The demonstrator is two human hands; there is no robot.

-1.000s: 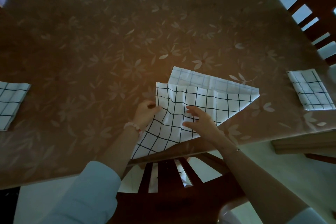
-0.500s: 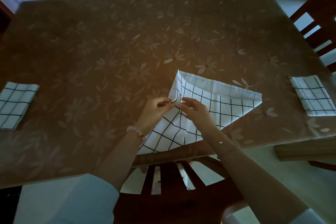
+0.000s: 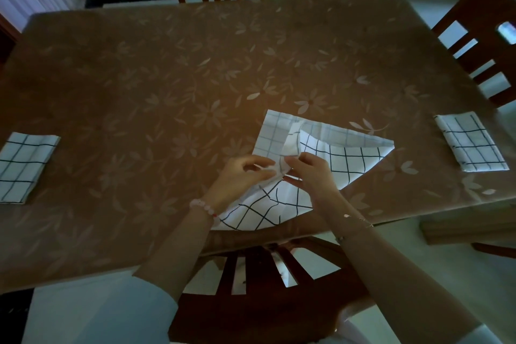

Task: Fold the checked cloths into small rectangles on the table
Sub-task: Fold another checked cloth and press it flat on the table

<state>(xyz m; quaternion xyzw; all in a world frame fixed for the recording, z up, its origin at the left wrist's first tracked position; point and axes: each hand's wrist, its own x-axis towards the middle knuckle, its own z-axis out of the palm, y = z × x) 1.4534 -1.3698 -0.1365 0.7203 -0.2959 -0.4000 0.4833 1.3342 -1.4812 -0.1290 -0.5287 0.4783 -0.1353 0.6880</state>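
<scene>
The left hand (image 3: 243, 176) and the right hand (image 3: 312, 173) meet close together over the open checked cloth (image 3: 343, 153). Each one pinches the same raised piece of its edge between thumb and fingers, so neither hand is spread flat. This cloth lies under and just beyond the hands on the brown flowered surface (image 3: 167, 78). Its far part is turned over and shows the paler back side, and its near corner reaches the edge of the surface in front of the wrists. It seems the hands hold the edge so near to each other in order to match the corners before the layer is drawn across, since a pinch gives more control over thin, soft fabric than a flat palm does. Far to the outer side of the left hand rests a finished cloth (image 3: 23, 165), folded to a small rectangle, and far to the outer side of the right hand rests a second folded cloth (image 3: 472, 142). Probably they are set aside there to leave the middle free for working. By this judgement the task is partly done, and the cloth in the hands needs some more folds. Below the forearms stands a wooden chair (image 3: 265, 310).
</scene>
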